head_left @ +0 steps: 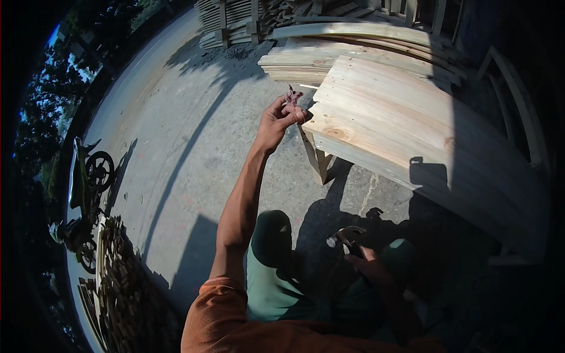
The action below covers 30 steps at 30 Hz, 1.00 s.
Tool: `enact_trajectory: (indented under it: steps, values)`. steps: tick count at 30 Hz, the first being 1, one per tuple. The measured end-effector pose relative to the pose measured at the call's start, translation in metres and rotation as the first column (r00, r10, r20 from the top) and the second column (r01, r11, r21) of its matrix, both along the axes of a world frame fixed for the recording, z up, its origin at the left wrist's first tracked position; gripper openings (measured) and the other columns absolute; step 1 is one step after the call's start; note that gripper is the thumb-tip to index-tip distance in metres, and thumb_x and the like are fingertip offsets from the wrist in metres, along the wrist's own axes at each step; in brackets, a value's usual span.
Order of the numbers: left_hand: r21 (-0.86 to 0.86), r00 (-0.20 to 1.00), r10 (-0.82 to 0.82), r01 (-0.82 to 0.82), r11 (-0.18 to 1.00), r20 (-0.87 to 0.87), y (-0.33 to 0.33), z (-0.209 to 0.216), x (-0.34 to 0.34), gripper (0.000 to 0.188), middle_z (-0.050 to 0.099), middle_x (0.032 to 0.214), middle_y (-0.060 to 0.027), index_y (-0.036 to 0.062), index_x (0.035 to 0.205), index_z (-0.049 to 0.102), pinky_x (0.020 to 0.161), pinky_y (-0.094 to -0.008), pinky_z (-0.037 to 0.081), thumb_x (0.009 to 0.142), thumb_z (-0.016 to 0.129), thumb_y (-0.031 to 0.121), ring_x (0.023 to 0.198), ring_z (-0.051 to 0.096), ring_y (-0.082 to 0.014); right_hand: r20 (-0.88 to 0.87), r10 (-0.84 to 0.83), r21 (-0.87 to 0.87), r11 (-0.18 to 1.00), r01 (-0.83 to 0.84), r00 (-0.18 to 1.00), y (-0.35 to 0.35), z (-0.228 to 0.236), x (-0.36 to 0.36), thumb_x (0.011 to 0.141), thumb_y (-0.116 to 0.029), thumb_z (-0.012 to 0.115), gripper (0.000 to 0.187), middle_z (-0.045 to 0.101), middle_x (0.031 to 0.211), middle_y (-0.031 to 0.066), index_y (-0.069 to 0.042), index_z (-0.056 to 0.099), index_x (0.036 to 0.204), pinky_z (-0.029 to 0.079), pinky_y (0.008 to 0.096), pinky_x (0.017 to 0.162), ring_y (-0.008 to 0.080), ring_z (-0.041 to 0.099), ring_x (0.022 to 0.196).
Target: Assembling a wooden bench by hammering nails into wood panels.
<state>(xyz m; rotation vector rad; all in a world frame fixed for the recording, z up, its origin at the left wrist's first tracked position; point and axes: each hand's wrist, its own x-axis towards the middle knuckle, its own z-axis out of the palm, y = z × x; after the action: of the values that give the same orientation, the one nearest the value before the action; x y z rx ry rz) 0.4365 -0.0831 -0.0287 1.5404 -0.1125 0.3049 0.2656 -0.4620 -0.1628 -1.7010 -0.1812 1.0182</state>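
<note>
My left hand (279, 122) reaches out to the near-left corner of a pale wooden tabletop (382, 112), fingers closed. A small crumpled purplish-red piece (293, 96), perhaps cloth or a dry leaf, sticks up from between its fingers. A dark bit shows by the fingertips at the board's edge; I cannot make out what it is. In shadow by my right knee, my right hand (369, 266) is wrapped round the handle of a claw hammer (346, 236). The hammer's head is up, away from the wood. A wooden leg (319, 163) stands under the tabletop's corner.
Long planks (359, 32) lie stacked behind the tabletop, with a slatted wood pile (226, 23) farther back. Wooden frames (518, 112) lean at the right. A motorcycle (88, 200) stands far left, above a heap of wood strips (123, 282). Concrete ground (194, 135) lies between.
</note>
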Motion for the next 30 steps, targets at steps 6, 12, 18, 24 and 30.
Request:
enact_trajectory:
  steps: [6,12,18,24,30]
  values:
    - [-0.096,0.996,-0.085,0.086,0.992,0.009,0.008,-0.008,0.007,0.044,0.069,0.089,-0.0031,0.0008,0.126,0.055,0.085,-0.0284,0.051,0.086,0.071,0.004,0.087,0.065,-0.0110,0.010,-0.046,-0.028,0.999,0.047,0.999,0.023,-0.009,-0.006,0.087,-0.033,0.069,0.038,0.061,0.079,0.0019,-0.003,0.062,0.111,0.046,0.0280,0.058,0.0086,0.055,0.065]
    - [-0.136,0.975,-0.222,0.222,0.966,0.018,0.022,-0.012,0.019,0.044,0.071,0.091,-0.0051,0.0020,0.126,0.055,0.082,-0.0275,0.052,0.086,0.071,0.002,0.087,0.065,-0.0106,-0.015,-0.228,-0.112,0.968,0.225,0.973,0.057,0.023,-0.011,0.087,-0.028,0.069,0.030,0.059,0.076,0.0010,-0.003,0.061,0.103,0.045,0.0273,0.061,0.0079,0.055,0.067]
    - [-0.127,0.954,-0.298,0.301,0.945,0.039,0.030,-0.008,0.026,0.047,0.071,0.091,-0.0066,0.0011,0.128,0.054,0.080,-0.0270,0.054,0.085,0.073,0.005,0.085,0.066,-0.0107,0.040,-0.328,-0.040,0.943,0.330,0.944,0.091,0.052,-0.011,0.089,-0.019,0.065,0.015,0.054,0.070,-0.0010,-0.006,0.058,0.092,0.042,0.0268,0.057,0.0078,0.052,0.063]
    - [-0.145,0.927,-0.374,0.375,0.916,0.033,0.035,-0.009,0.028,0.055,0.071,0.089,-0.0066,0.0001,0.135,0.049,0.080,-0.0269,0.053,0.085,0.073,0.006,0.085,0.065,-0.0111,0.043,-0.436,0.085,0.898,0.431,0.899,0.108,0.064,-0.007,0.089,-0.012,0.063,0.014,0.055,0.073,0.0005,-0.006,0.055,0.099,0.042,0.0253,0.055,0.0086,0.054,0.060]
    - [-0.036,0.926,-0.376,0.376,0.926,-0.017,0.037,0.002,0.026,0.060,0.071,0.090,-0.0070,0.0012,0.138,0.046,0.082,-0.0289,0.054,0.084,0.073,0.004,0.086,0.067,-0.0126,0.117,-0.447,0.152,0.891,0.429,0.887,0.125,0.125,0.010,0.090,-0.008,0.060,0.020,0.054,0.067,0.0015,-0.004,0.051,0.108,0.042,0.0267,0.046,0.0100,0.055,0.052]
